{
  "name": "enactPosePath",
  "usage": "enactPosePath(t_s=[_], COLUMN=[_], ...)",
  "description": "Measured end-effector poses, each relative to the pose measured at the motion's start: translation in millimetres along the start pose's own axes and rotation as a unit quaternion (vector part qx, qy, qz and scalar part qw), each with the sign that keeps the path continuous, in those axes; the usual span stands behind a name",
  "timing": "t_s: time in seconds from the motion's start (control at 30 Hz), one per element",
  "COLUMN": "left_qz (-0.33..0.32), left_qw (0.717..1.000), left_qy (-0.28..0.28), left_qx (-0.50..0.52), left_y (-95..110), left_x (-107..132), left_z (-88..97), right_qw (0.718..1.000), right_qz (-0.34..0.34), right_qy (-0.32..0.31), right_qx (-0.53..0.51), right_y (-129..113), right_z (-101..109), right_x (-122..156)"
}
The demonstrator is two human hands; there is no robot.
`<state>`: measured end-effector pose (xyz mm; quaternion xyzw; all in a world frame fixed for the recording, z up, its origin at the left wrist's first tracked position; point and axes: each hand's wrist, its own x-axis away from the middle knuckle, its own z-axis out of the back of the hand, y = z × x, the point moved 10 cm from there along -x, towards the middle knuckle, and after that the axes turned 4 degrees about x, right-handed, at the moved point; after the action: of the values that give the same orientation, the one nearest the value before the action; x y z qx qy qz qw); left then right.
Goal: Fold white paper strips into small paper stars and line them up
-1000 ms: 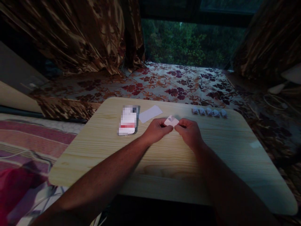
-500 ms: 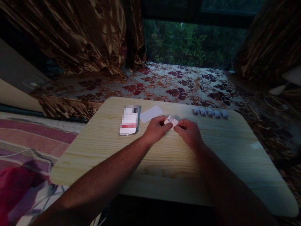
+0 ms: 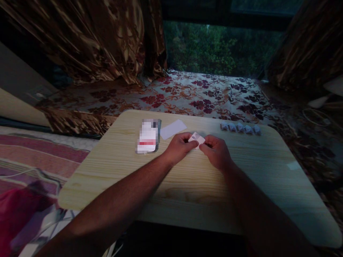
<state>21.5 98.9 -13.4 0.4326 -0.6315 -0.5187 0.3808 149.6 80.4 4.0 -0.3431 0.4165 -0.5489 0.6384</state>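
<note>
Between my two hands is a small folded piece of white paper [image 3: 197,137], held just over the wooden table [image 3: 171,185]. My left hand [image 3: 181,145] pinches its left side, the thumb lying across the front. On the other side, my right hand [image 3: 215,149] grips the lower right edge with thumb and fingers. Creases and a raised flap show on the paper's upper face. Behind my left hand lies a flat white sheet of paper [image 3: 173,129]. Several small folded paper pieces [image 3: 240,127] stand in a row near the table's far right edge.
A phone [image 3: 147,137], blurred out, lies left of the paper sheet. A small pale scrap [image 3: 294,166] is near the right edge. Beyond the table is a ledge with floral cloth [image 3: 203,89]; a striped bed [image 3: 40,153] stands at left.
Both hands still hold the folded paper in nearly the same place. The whole view has shifted very slightly; the paper appears a little further right.
</note>
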Motion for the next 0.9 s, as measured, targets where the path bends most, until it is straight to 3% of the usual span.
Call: enactPosePath(t_s=[0.37,0.63,0.9], left_qz=[-0.007,-0.025,-0.036], left_qw=[0.999,0.995,0.992], left_qy=[-0.006,0.046,0.11], left_qx=[0.035,0.08,0.053], left_y=[3,4,9], left_x=[1,-1,0], left_z=[-4.8,7.5,19.9], right_qw=[0.997,0.996,0.998], right_qz=[-0.051,-0.064,-0.061], right_qy=[0.041,0.037,-0.002], right_qx=[-0.027,-0.046,-0.031], right_y=[2,7,6], right_z=[10,7,0], right_x=[-1,-2,-1])
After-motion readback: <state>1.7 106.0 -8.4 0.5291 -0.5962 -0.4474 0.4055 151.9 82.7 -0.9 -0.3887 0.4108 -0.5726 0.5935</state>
